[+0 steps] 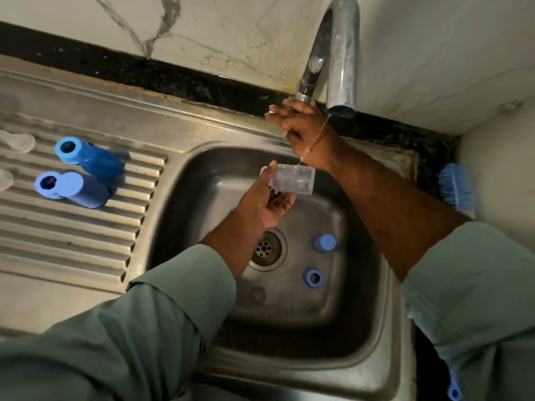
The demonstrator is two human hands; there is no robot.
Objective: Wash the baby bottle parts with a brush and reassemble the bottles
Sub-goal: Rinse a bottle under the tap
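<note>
My left hand (265, 199) holds a clear plastic bottle part (292, 178) over the sink basin (359, 285), under a thin stream of water from the tap spout (341, 108). At the tap's base my right hand (298, 125) rests with fingers wrapped toward the tap's stem. A blue cap (324, 243) and a blue ring (313, 277) lie on the basin floor near the drain (265, 250). Two blue bottles (92, 157) (75, 188) lie on the ribbed drainboard (66, 235) at the left. A blue bottle brush (457, 188) leans at the right wall.
Clear teats (17, 141) lie at the drainboard's far left edge. A second clear piece (4, 179) sits below them. A marble wall with a black strip (173, 79) runs behind the sink. A small blue item (453, 390) shows at the bottom right.
</note>
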